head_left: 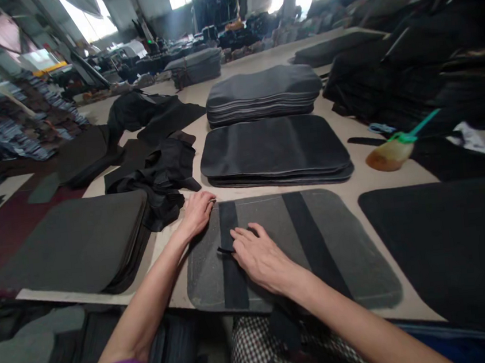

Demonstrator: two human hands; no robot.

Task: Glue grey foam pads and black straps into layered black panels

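Observation:
A grey flat panel (268,225) with rounded corners lies at the table's front edge. Two black strips run across it, a left strip (235,286) and a right strip (311,232). At the panel's upper left corner is my left hand (198,214), its fingers bent together on the edge. My right hand (261,257) rests over the left strip with its fingers curled down. A thin black piece (225,251) sticks out from under those fingers; the rest of it is hidden by the hand.
Behind the panel stand a near stack of black panels (273,146) and a farther stack (262,84). More panels (75,239) are piled on the left, beside black scraps (158,167). On the right are a dark panel (447,235) and a container of amber liquid (389,154) with a green-handled tool.

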